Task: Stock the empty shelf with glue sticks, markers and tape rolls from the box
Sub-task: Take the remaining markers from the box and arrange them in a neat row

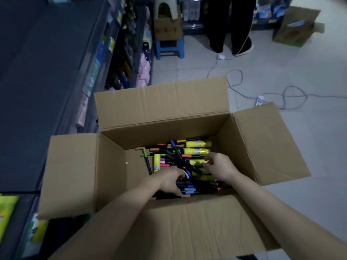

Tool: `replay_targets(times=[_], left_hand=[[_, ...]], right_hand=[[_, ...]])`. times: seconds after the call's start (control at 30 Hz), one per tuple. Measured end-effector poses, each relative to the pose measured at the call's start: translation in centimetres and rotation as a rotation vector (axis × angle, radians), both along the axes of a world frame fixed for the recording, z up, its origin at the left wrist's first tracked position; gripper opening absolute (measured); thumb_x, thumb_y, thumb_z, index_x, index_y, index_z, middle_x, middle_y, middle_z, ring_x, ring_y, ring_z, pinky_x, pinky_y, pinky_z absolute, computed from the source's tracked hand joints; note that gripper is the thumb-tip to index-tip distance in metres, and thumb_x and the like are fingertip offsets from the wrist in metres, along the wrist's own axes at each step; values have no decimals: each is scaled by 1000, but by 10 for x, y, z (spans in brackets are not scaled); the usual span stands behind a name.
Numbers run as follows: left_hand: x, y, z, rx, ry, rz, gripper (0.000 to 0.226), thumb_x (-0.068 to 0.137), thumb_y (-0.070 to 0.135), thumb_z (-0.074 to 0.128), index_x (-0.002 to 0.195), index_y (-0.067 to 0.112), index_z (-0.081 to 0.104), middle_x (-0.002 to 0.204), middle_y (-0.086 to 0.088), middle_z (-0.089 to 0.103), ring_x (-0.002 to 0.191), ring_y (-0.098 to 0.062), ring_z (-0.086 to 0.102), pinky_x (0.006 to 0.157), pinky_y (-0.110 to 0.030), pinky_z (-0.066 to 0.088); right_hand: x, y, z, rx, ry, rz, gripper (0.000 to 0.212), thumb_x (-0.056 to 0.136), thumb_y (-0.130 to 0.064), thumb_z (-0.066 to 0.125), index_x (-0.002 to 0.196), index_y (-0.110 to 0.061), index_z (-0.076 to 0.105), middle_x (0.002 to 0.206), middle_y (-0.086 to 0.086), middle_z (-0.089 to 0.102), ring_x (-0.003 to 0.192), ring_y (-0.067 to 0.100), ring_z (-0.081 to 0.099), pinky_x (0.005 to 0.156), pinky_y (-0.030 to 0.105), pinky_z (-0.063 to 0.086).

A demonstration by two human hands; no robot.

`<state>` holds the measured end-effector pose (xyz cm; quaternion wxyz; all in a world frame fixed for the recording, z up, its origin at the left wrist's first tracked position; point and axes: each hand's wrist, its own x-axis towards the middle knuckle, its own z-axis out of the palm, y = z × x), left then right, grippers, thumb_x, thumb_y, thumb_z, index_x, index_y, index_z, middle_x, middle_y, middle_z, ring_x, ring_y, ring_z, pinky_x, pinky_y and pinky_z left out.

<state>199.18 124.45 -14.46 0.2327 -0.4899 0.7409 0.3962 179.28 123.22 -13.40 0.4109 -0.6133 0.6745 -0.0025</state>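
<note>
An open cardboard box (163, 109) stands on the floor below me. On its bottom lie many coloured markers (169, 152), several yellow glue sticks (197, 151) and a white tape roll (187, 173). Both my hands are down inside it. My left hand (169, 182) curls over a bundle of markers at the near side, with the tape roll just beyond its fingertips. My right hand (220, 167) pinches one yellow glue stick (198, 162) lying among the markers. The dark bare shelf (37, 72) runs along the left.
Stocked shelves (127, 53) continue behind the box on the left. A blue stool (169, 47) carrying a carton, a standing person's legs (231, 25), another carton (294, 27) and loose cables with a power strip (260, 99) lie on the tiled floor beyond.
</note>
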Motion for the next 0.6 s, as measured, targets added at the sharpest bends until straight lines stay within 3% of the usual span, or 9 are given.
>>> replay_targets(times=[0.2, 0.37, 0.5, 0.6], left_hand=[[-11, -3, -26, 54, -99, -83, 74, 78, 28, 74, 142, 15, 38, 141, -9, 44, 124, -29, 46, 97, -35, 44], [-15, 7, -35, 67, -138, -165, 41, 86, 21, 59, 124, 9, 52, 122, -12, 57, 111, -30, 54, 76, -33, 42], [-6, 6, -32, 77, -109, -149, 43, 92, 25, 55, 130, 7, 48, 129, -12, 53, 116, -29, 51, 86, -34, 42], [8, 4, -27, 64, -49, -71, 44, 95, 33, 53, 130, 7, 47, 121, -12, 57, 108, -28, 55, 83, -34, 44]], right_hand=[[-8, -3, -2, 15, -17, -77, 34, 90, -22, 62, 121, -8, 61, 111, 12, 67, 103, 25, 61, 77, 24, 42], [-7, -5, -2, -3, -40, -108, 31, 89, -21, 62, 118, -8, 63, 103, 9, 68, 92, 22, 63, 68, 19, 36], [-3, -6, -3, 8, -51, -91, 31, 89, -21, 62, 118, -9, 63, 99, 8, 68, 82, 19, 59, 68, 20, 36], [-2, -7, -4, 25, -47, -79, 32, 90, -23, 62, 119, -9, 62, 100, 8, 68, 83, 19, 59, 69, 20, 37]])
